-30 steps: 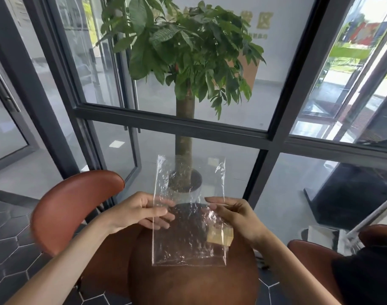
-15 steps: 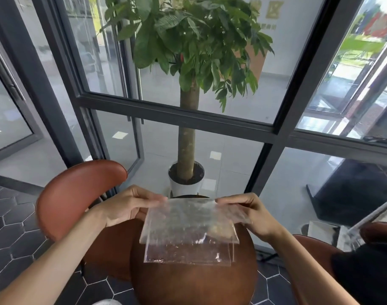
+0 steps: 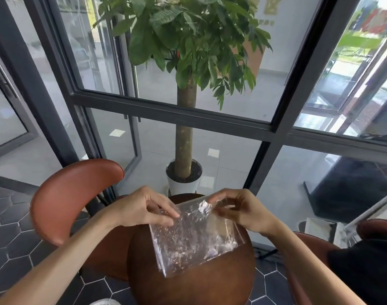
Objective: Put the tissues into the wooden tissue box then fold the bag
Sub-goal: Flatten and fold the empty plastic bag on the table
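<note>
Both hands' grip on clear bag [image 3: 194, 238] — folded, flat on round table [image 3: 210, 282]

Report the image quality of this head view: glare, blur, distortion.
Head view: bright daylight through the glass; specular glints on the clear bag obscure its folds; the window frame bows from wide-angle distortion; the left hand and right hand are slightly soft; upper right is washed out.

One clear bag [image 3: 194, 238] lies on one round worktop [image 3: 192, 282]. Two hands, left [image 3: 144, 208] and right [image 3: 243, 212], meet at its far edge. Beyond the worktop: one potted tree [image 3: 184, 137]. Left of it: one brown chair [image 3: 71, 197].
</note>
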